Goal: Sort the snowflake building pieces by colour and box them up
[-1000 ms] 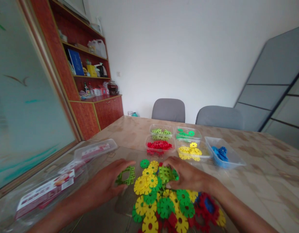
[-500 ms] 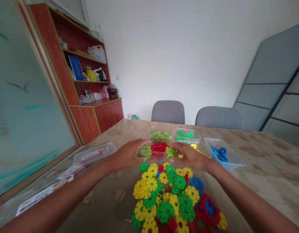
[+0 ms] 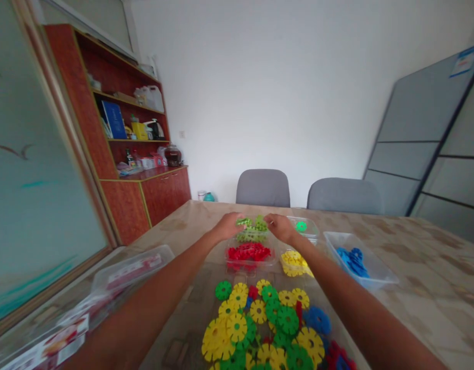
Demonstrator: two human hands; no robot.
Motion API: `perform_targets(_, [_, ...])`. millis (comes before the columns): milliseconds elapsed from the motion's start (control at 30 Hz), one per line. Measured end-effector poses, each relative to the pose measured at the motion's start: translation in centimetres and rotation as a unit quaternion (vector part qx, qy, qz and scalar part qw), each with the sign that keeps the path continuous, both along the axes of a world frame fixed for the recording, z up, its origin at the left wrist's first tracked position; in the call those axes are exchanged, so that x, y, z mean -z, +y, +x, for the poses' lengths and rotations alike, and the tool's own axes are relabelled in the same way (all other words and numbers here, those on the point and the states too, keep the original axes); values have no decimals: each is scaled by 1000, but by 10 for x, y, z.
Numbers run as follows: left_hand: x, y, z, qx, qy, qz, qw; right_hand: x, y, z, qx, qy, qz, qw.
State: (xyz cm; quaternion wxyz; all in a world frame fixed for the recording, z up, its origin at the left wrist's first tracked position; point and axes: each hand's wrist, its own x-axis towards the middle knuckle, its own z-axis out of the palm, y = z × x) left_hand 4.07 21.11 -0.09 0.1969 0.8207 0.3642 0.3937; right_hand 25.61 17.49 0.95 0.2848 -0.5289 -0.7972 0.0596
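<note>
My left hand [image 3: 228, 226] is over the left side of a clear tub at the back of the group, fingers curled round light green plastic pieces [image 3: 244, 222]. Facing it from the right, my right hand [image 3: 281, 227] has its fingertips closed at more light green pieces [image 3: 261, 224]. Below both hands, the tub holds a heap of the same pieces [image 3: 252, 236]. Just in front stands a tub of red pieces [image 3: 249, 253]. Yellow pieces [image 3: 294, 261] fill another tub under my right forearm. Behind my right hand is a tub with green discs [image 3: 301, 226].
Notched yellow, green, blue and red discs [image 3: 258, 311] lie piled on the near table. A larger tub with blue pieces [image 3: 353, 261] stands at the right. Clear lids with labels [image 3: 133, 268] lie at the left. Two grey chairs [image 3: 263, 187] stand behind the table [image 3: 425, 257].
Both hands have moved forward with the light green pieces, from above the red tub to the light green tub behind it. The view has tilted up slightly.
</note>
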Motion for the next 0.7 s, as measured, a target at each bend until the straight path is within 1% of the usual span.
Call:
perform_targets(33, [6, 1, -4, -1, 29, -13, 999, 3, -1, 3, 1, 8, -5, 1000])
perform_targets(100, [17, -4, -16, -7, 56, -32, 998, 9, -7, 10, 1, 27, -12, 1000])
perform_targets(167, [25, -20, -29, -12, 70, -45, 996, 14, -22, 20, -4, 48, -17, 999])
perform_targets(233, [29, -43, -40, -7, 75, -52, 996, 17, -43, 30, -15, 66, -24, 997])
perform_targets(333, [30, -84, -50, 32, 82, -54, 995, 18, -78, 41, -48, 90, -43, 994])
perform_targets(367, [30, -97, -50, 49, 85, -53, 994, 19, -87, 44, -59, 94, -44, 993])
perform_targets(433, [30, -118, -50, 66, 89, -50, 993, 18, -96, 47, -64, 64, -33, 995])
perform_targets(533, [30, -136, -46, 41, 80, -16, 996, 17, -85, 45, -35, -22, -7, 999])
perform_targets(633, [31, -144, -43, 5, 56, 30, 998, 14, -57, 35, -16, -68, 4, 998])
perform_targets(700, [34, -144, -43, -16, 39, 40, 998, 14, -35, 26, -4, -92, 8, 996])
